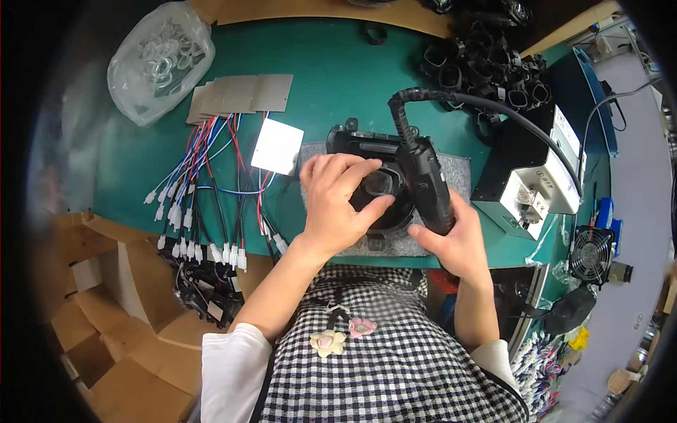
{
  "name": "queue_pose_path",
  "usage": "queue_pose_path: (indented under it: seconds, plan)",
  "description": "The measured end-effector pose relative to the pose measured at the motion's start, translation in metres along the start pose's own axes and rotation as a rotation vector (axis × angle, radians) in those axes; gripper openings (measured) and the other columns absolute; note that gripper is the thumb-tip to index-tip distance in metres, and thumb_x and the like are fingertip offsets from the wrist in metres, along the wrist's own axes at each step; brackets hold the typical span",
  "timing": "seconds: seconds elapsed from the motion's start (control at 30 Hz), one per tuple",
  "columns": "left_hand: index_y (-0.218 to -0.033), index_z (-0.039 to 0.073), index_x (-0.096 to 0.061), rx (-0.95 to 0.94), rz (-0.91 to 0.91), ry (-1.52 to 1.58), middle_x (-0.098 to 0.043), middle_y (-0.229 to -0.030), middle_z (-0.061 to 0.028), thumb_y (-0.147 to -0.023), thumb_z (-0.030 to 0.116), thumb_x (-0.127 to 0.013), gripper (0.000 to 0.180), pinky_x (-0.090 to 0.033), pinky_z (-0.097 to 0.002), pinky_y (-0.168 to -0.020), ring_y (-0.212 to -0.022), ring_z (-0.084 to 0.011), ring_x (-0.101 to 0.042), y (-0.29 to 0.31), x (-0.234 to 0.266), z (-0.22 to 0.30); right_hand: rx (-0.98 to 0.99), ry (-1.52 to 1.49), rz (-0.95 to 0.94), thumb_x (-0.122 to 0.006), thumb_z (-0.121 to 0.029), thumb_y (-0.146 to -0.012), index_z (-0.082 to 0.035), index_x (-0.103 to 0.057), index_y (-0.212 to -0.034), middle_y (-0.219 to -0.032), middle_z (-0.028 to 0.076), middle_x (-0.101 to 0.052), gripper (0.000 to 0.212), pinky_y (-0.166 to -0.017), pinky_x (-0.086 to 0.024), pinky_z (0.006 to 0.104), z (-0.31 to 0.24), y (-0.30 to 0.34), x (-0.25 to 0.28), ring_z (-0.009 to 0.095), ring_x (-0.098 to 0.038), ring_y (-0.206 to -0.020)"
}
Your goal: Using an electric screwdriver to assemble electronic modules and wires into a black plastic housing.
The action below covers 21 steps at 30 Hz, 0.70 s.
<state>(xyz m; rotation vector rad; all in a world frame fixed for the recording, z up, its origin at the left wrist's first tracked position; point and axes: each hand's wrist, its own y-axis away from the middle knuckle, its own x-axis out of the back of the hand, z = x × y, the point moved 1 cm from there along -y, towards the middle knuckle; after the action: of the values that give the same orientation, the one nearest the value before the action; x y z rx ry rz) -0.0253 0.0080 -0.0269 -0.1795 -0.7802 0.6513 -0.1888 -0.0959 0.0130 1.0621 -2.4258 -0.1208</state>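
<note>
The left hand (331, 206) curls its fingers over the round black plastic housing (383, 183), grip unclear; the right hand (457, 243) grasps a long black handheld tool (427, 183) slanting over the housing's right edge, grey felt mat (457, 169) underneath.

The mat (457, 169) is grey, matt and fibrous, like felt. Above it, the housing (379, 185) looks like smooth black plastic with a soft gloss; the tool (427, 180) over the mat is also black plastic, its cable (407, 130) wrapped in creased tape near the body. Around the mat, the bench (331, 63) is smooth and fairly matt. Left of the mat lie dull grey, metal-looking plates (243, 94), a bright white plate (278, 146), plastic connectors (187, 218) and a crinkled, translucent plastic bag (123, 77). Below the mat, the apron (381, 374) is checked cloth.
</note>
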Motion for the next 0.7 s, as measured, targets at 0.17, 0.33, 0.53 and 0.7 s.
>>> queue_pose_path:
  seconds: [0.17, 0.33, 0.53, 0.7]
  plan:
    - [-0.09, 0.006, -0.064, 0.004, 0.013, -0.061, -0.059, -0.088, -0.0029, -0.057, 0.028, -0.078, 0.042, -0.03, -0.0358, -0.087, -0.088, -0.0218, -0.052, 0.0, 0.003, 0.0, 0.003, -0.112, 0.022, -0.074, -0.012, -0.066, 0.005, -0.049, -0.121, -0.087, 0.008, -0.062, 0.063, -0.072, -0.048, 0.0271, 0.004, -0.001, -0.006, 0.012, -0.057, -0.076]
    - [-0.104, 0.006, -0.061, -0.049, -0.063, -0.154, -0.058, -0.098, -0.0068, -0.058, 0.036, -0.078, 0.057, -0.03, -0.0419, -0.094, -0.098, -0.026, -0.051, -0.003, 0.015, 0.003, -0.031, -0.229, 0.053, -0.075, -0.013, -0.065, 0.004, -0.054, -0.111, -0.085, 0.005, -0.06, 0.054, -0.071, -0.047, 0.0266, 0.005, -0.004, -0.005, 0.011, -0.055, -0.077]
    - [-0.125, 0.01, -0.05, 0.439, -0.034, -0.327, -0.056, -0.098, -0.005, -0.058, 0.016, -0.079, 0.073, -0.031, -0.0395, -0.094, -0.101, -0.0226, -0.051, 0.001, 0.121, -0.038, 0.132, -0.164, 0.217, -0.075, -0.01, -0.062, 0.005, -0.053, -0.115, -0.091, 0.004, -0.061, 0.059, -0.067, -0.042, 0.0216, -0.001, 0.018, 0.027, 0.008, -0.05, -0.073]
    - [-0.133, 0.009, -0.042, -0.019, -0.277, -0.774, -0.053, -0.116, -0.011, -0.056, 0.018, -0.08, 0.086, -0.032, -0.0436, -0.098, -0.113, -0.0273, -0.046, -0.027, 0.116, -0.021, 0.283, -0.386, 0.441, -0.07, -0.003, -0.064, 0.008, -0.045, -0.124, -0.104, 0.017, -0.063, 0.066, -0.061, -0.045, 0.0211, -0.011, 0.045, 0.059, 0.01, -0.058, -0.065]
